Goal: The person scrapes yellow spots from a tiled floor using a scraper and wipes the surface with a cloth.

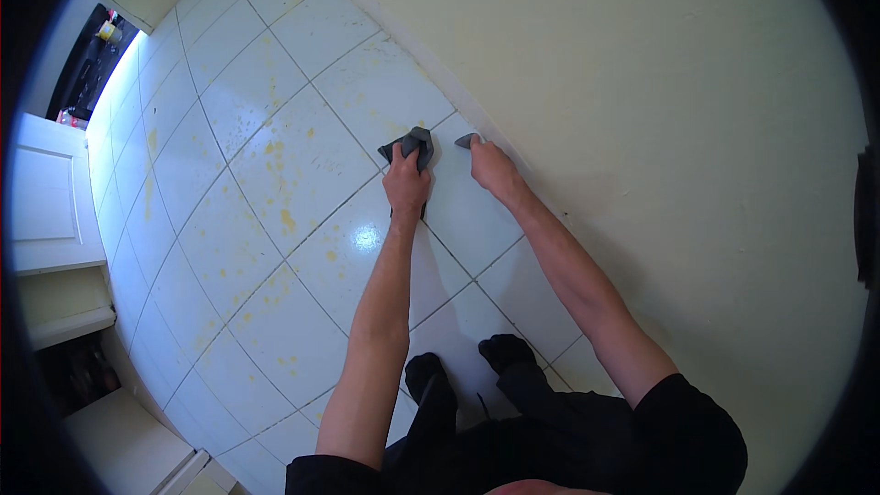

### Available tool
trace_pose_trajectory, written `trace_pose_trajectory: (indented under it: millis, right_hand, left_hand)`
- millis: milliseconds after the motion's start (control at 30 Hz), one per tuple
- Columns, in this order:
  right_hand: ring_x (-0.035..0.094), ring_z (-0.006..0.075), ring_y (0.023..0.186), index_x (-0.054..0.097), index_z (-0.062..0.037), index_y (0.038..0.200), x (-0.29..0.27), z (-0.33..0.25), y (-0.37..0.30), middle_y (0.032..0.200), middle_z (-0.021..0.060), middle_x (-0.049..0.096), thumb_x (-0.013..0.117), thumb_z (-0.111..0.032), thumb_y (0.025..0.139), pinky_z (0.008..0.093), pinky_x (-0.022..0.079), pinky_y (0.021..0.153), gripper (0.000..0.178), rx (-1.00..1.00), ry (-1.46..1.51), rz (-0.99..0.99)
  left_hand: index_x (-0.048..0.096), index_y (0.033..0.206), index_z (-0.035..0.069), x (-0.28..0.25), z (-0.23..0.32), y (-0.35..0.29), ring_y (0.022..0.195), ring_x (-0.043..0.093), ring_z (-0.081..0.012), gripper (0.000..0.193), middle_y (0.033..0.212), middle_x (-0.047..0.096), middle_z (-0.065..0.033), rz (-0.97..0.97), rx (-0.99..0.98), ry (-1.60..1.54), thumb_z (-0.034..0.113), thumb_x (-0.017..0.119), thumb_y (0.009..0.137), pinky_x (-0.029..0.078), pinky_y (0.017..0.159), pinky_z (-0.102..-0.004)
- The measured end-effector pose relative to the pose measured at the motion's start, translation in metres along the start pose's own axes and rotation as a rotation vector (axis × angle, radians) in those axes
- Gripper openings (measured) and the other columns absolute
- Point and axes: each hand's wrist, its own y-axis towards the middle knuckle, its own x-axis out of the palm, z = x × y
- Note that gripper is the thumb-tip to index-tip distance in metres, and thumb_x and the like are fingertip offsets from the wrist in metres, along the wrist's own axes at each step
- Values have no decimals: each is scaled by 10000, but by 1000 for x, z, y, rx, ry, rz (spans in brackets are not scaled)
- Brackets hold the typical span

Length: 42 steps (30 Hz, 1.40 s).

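A dark grey cloth (418,140) is bunched in my left hand (406,185), whose fingers are closed round it, low over the white tiled floor (449,247). Part of the cloth hangs below the wrist. To the right, close to the foot of the wall, my right hand (493,168) grips a small grey tool with a flat, pointed blade (466,140), which looks like a scraper. Its handle is hidden in the fist. Yellow spots and smears (280,165) lie scattered over the tiles, mostly left of my left hand.
A cream wall (660,110) with a low skirting runs along the right. My feet in black socks (506,351) stand on the tiles near the lower edge. White cabinets (57,197) line the left side, with an opening onto dark objects (92,64) at the far left.
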Motion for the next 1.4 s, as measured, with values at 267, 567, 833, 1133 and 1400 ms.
trace_pose_trajectory:
  millis: [267,567,833,1133,1400]
  right_hand:
    - [701,403,834,437,169,1316,5,-3,0,888,305,680,448,-13,900,480,578,733,453,-21,-73,10]
    - [702,402,841,509,161,1222,5,1,6,887,294,683,461,-33,910,473,580,725,370,-45,-64,63]
    - [703,393,858,493,159,1224,0,-10,1,916,294,684,462,-37,916,465,583,737,367,-45,-81,23]
    - [700,397,853,498,149,1213,3,-9,2,922,295,682,454,-34,913,464,582,736,354,-59,-92,4]
    - [704,393,837,510,156,1183,3,-12,-1,912,296,682,454,-25,909,454,585,718,333,-67,-80,58]
  left_hand:
    - [663,1047,108,-3,4,1,850,659,-323,335,1118,568,-84,35,29,-6,27,635,723,549,663,-430]
    - [682,1079,101,-2,7,0,867,667,-347,361,1202,572,-106,-1,-5,-33,50,632,725,552,721,-432]
    - [683,1066,103,-3,6,2,866,667,-348,350,1210,573,-109,-12,-11,-38,45,626,725,552,725,-430]
    - [682,1069,103,-3,4,2,876,666,-349,360,1237,559,-117,-29,-13,-15,50,634,716,552,735,-435]
    - [680,1077,98,-3,6,1,882,668,-349,369,1240,561,-115,-18,-20,-11,49,627,716,550,742,-441]
